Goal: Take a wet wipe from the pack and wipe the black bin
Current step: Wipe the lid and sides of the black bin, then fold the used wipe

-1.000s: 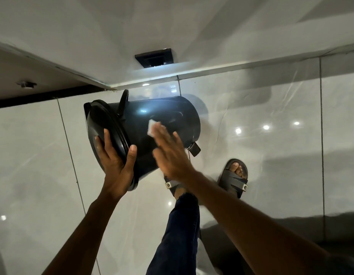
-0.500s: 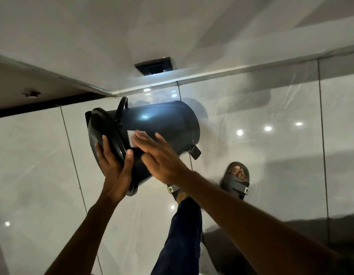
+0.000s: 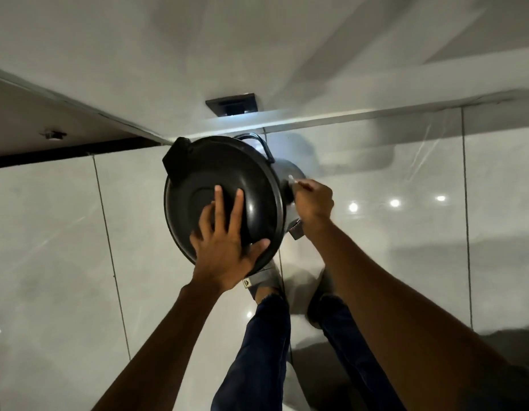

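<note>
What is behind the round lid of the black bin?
Behind the lid only a strip of the bin's body shows. There the right hand presses a white wipe to it. The lid and left hand hide the rest.

No text, brand, number or sign can be read anywhere. The grey sandal strap carries a small pale tag with a dark mark on it, too small and blurred to make out as a letter or logo.
</note>
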